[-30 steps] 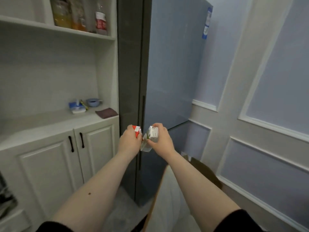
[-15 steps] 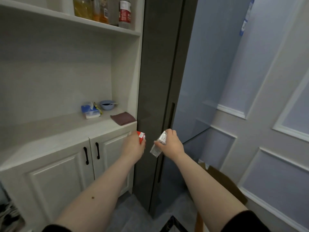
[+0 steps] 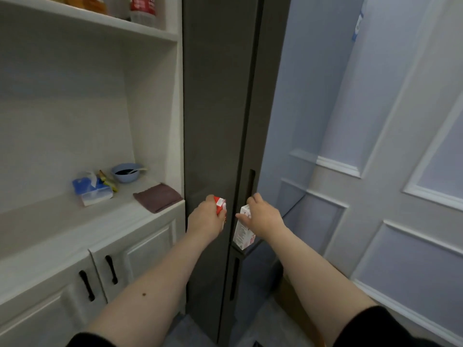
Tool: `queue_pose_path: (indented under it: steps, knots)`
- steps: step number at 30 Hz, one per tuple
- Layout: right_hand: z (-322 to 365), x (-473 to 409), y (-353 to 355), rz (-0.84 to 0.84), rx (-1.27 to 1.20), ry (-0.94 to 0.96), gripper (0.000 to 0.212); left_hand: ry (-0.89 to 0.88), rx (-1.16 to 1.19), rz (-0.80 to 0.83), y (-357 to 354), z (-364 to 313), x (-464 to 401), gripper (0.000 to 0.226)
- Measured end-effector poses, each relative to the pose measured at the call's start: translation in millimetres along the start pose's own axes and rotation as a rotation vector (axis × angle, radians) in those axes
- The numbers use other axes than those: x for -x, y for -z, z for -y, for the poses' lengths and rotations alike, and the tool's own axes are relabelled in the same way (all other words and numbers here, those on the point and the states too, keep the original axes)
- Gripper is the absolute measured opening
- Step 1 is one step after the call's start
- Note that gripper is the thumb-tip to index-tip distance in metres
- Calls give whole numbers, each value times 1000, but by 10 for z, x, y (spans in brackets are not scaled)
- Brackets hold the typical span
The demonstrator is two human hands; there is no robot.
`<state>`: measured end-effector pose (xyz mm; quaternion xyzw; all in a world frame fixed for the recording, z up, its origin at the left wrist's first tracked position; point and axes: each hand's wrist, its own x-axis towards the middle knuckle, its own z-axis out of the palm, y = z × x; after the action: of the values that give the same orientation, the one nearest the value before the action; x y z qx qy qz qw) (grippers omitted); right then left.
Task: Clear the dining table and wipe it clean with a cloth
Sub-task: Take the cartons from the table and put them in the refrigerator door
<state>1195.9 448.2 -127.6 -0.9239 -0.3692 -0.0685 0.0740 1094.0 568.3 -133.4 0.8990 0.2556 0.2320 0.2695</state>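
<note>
My left hand (image 3: 205,219) grips a small red and white carton (image 3: 221,206), held close to the dark grey side of the tall fridge (image 3: 213,121). My right hand (image 3: 264,216) holds a white carton (image 3: 242,230) with small print, tilted, its fingers reaching up to the recessed handle slot (image 3: 251,181) at the edge of the fridge door (image 3: 295,96). A folded brown cloth (image 3: 157,197) lies on the white counter (image 3: 62,229) to the left of my hands.
On the counter sit a blue tissue pack (image 3: 91,190) and a blue bowl (image 3: 126,172) with a spoon. Bottles stand on the upper shelf (image 3: 142,7). White cabinet doors with black handles (image 3: 111,272) are below. A panelled wall (image 3: 400,171) is at right.
The view has swung right to left and closer to the fridge. My hands have parted, and my right hand has risen to the door's handle slot.
</note>
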Motion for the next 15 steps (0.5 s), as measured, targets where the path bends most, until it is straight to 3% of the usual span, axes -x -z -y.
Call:
queue_pose_path:
  steps: [10,15]
  knots:
    - [-40,-471,-171,214,386,30,65,-125,12,119,-212,133,-630,40]
    - [-8,-621,-314,273,393,10,58,-145,28,167,-338,187,-747,43]
